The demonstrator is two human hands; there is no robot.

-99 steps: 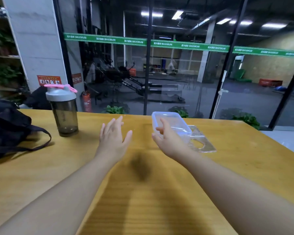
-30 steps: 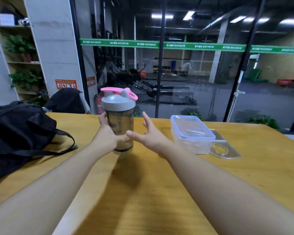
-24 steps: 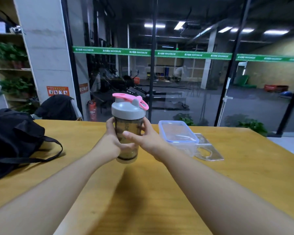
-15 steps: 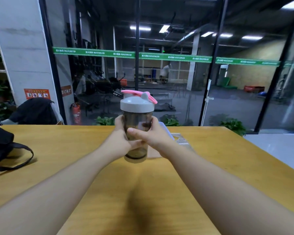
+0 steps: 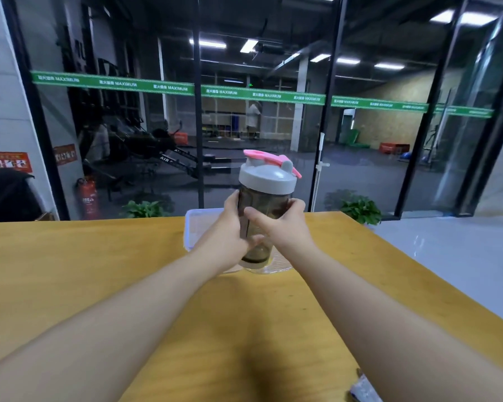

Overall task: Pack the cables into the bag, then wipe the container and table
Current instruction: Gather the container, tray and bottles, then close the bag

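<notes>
Both hands hold a smoky shaker bottle (image 5: 266, 204) with a grey lid and pink flip cap, lifted above the wooden table (image 5: 99, 271). My left hand (image 5: 227, 233) grips its left side and my right hand (image 5: 279, 227) wraps its right side, thumb across the front. Behind the hands sits the clear plastic container (image 5: 195, 227), mostly hidden. Its clear lid (image 5: 276, 266) lies flat on the table below the bottle. The black bag and the cables are out of view.
A glass wall with a green band runs along the table's far edge. The table's right edge drops to a pale floor. A small wrapped packet (image 5: 363, 387) lies at the near right. A dark chair back (image 5: 9, 195) stands at far left.
My hands left the container, took hold of the shaker bottle and carried it to the right, over the lid. The view turned right, so the black bag slid out of frame.
</notes>
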